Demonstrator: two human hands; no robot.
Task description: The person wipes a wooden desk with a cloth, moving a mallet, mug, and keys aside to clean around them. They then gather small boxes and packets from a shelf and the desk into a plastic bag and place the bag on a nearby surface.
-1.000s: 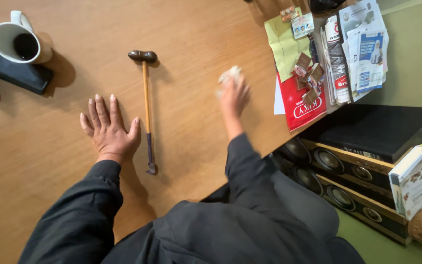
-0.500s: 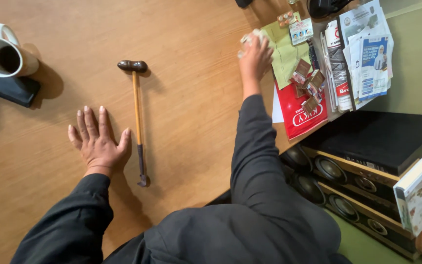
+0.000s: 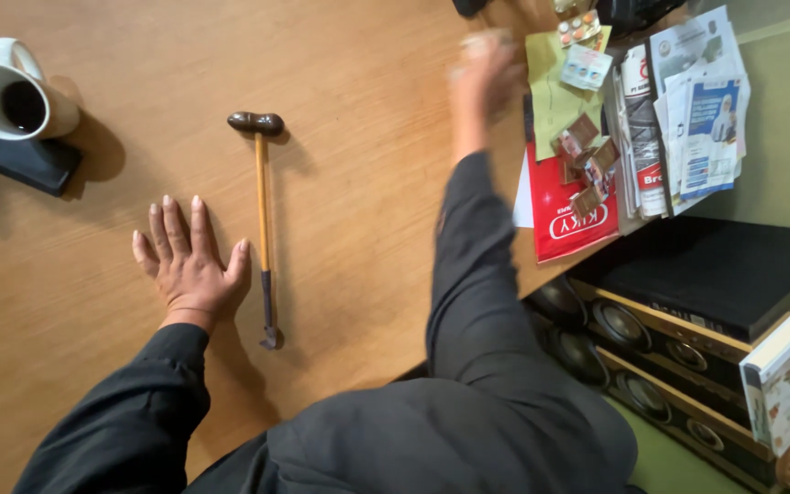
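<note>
My left hand (image 3: 191, 265) lies flat, fingers spread, on the wooden counter (image 3: 358, 210), just beside the one wooden-handled brown-headed hammer (image 3: 264, 220). My right hand (image 3: 484, 73) is blurred at the counter's far edge; can't tell its grip. One white mug (image 3: 13, 91) too.

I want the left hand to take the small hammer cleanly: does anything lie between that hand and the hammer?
Nothing visible does. The left hand lies flat on the wooden table, right beside the hammer, with only bare tabletop between them.
</note>
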